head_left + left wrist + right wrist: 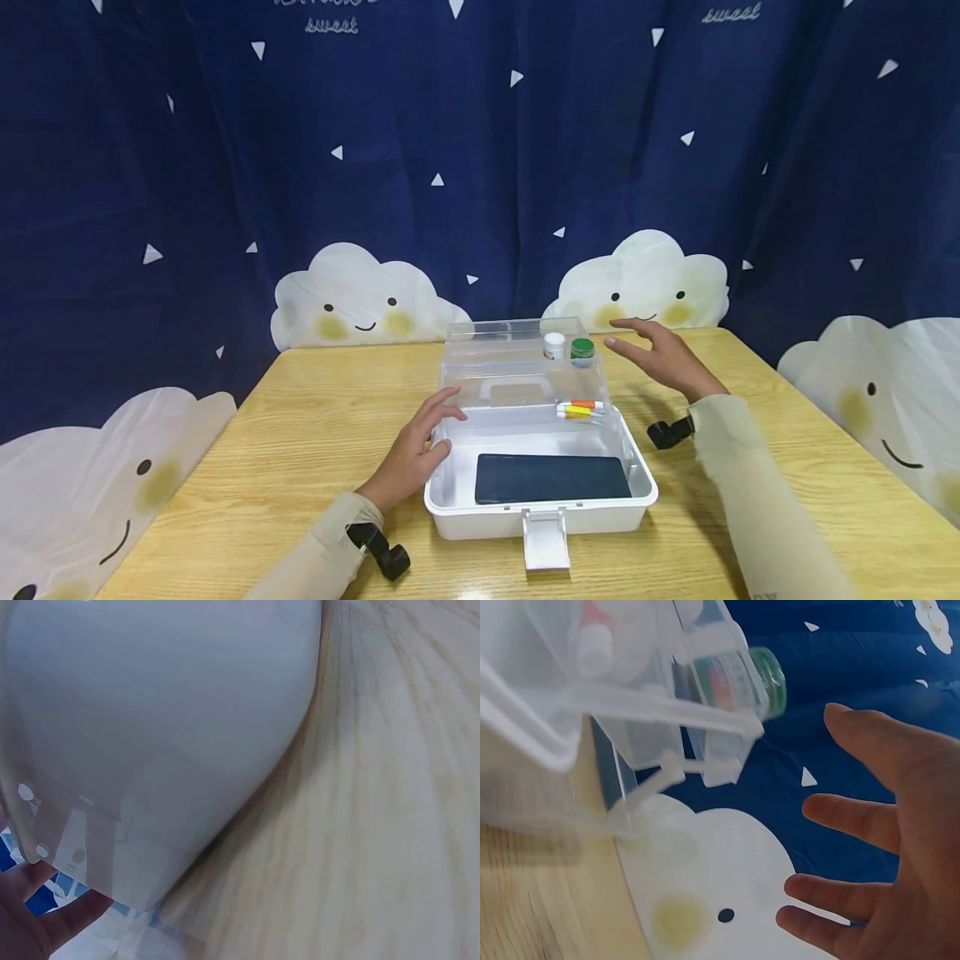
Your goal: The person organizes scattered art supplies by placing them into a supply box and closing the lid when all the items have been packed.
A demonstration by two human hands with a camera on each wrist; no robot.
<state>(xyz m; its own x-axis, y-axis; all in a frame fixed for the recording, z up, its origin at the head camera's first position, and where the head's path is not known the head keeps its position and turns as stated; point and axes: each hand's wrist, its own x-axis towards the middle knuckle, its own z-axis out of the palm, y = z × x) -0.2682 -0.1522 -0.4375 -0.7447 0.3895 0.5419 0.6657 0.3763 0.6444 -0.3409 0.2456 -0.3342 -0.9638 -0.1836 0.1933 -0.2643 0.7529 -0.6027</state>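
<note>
A white storage box point(457, 523) with clear fold-out trays point(491, 350) stands unfolded on the table. Its base holds a flat dark rectangular slab point(553, 479). Two small jars, one with a white lid point(554, 340) and one with a green lid point(582, 343), sit at the right of the upper tray. Several markers point(579, 409) lie in the lower tray. My left hand point(412, 448) is at the box's left rim, fingers spread loosely and holding nothing. To the right of the green-lidded jar, my right hand point(667, 358) hovers with fingers extended and nothing in them.
The box's front latch point(546, 542) hangs down over the wooden table point(337, 417). A dark blue curtain point(480, 167) with white clouds hangs behind the table's far edge. Black wrist mounts point(671, 432) stick out from both sleeves.
</note>
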